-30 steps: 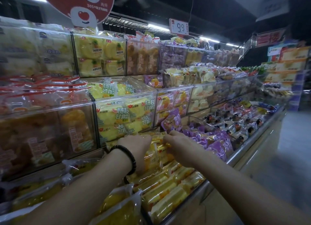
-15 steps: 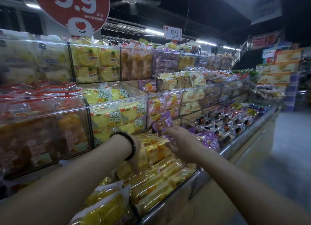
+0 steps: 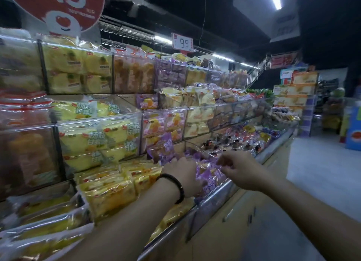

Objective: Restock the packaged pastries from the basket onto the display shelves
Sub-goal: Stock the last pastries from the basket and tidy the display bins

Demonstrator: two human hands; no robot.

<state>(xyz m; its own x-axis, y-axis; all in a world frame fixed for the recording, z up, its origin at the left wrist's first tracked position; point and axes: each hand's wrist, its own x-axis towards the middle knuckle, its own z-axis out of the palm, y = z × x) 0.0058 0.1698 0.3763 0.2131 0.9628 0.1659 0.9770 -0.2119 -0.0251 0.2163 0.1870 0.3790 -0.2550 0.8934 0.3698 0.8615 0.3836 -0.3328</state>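
Observation:
The purple pastry packets (image 3: 208, 179) fill a bin on the lowest display shelf (image 3: 218, 190). My left hand (image 3: 183, 175), a black bead bracelet on its wrist, reaches into that bin with its back towards me, so its fingers are hidden. One purple packet (image 3: 164, 149) stands upright right beside its knuckles. My right hand (image 3: 241, 169) hovers over the same bin with curled fingers, and its thumb and fingertips pinch the shiny wrapper of a purple packet (image 3: 214, 164). No basket is in view.
Yellow packets (image 3: 117, 188) fill the bin to the left and dark-topped pastries (image 3: 230, 143) the bins to the right. Clear-fronted tiers of packaged cakes (image 3: 99, 141) rise behind. An open aisle floor (image 3: 322, 174) runs along the right, with stacked boxes (image 3: 295, 92) beyond.
Both hands moved right, from the yellow packets to the purple bin. The upright purple packet, held by my right hand half a second ago, now stands beside my left hand.

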